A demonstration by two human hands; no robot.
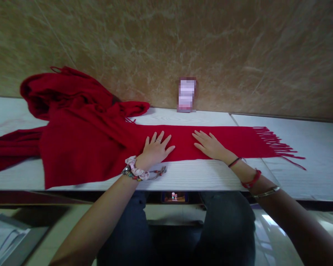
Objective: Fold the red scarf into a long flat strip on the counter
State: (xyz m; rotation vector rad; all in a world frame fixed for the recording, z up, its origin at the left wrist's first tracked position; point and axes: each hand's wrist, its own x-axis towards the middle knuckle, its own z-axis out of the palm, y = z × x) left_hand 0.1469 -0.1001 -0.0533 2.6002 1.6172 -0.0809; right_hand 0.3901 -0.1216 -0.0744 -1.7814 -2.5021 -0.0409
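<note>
A red fringed scarf (180,142) lies stretched along the white surface. On its middle part, my left hand (154,149) rests flat with the fingers spread. My right hand (209,145) lies flat on the same strip, farther right, fingers apart. The fringe (276,144) fans out at the scarf's right end. To the left, more red cloth (74,122) is heaped and bunched, one length running off the left edge of the view. Whether the heap is all one piece with the strip, I cannot tell.
A brown marbled wall (238,55) rises behind the white tabletop (302,173). A phone-like object with a blurred face (186,95) leans upright against it. Below the front edge, a lit screen (174,197) shows between my knees. A grey box with papers (5,240) stands lower left.
</note>
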